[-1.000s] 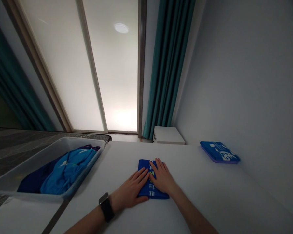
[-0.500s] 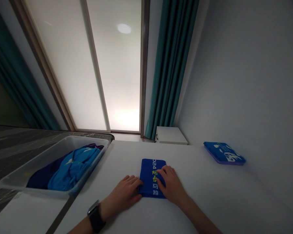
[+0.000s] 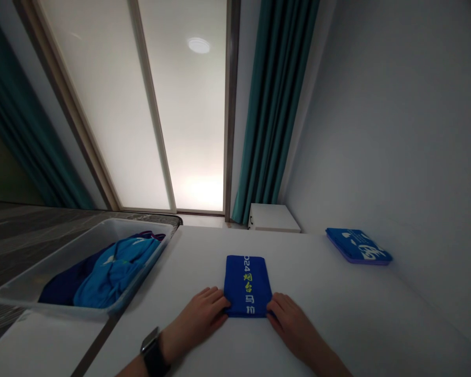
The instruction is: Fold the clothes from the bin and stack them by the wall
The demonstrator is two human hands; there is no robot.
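Folded blue cloth (image 3: pixel 248 277), seemingly finished: between left hand (image 3: pixel 204 312) and right hand (image 3: pixel 289 318), each pinching a near corner. Folded pile (image 3: pixel 359 246), apparently done: beyond right hand, rightward. Loose clothes (image 3: pixel 112 272), apparently left: in bin (image 3: pixel 112 230), left of left hand.

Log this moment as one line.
Left hand: touching folded blue printed cloth, near-left corner; right hand: touching near-right corner; translucent plastic tub: crumpled blue fabric; white tabletop, right: blue-purple folded fabric
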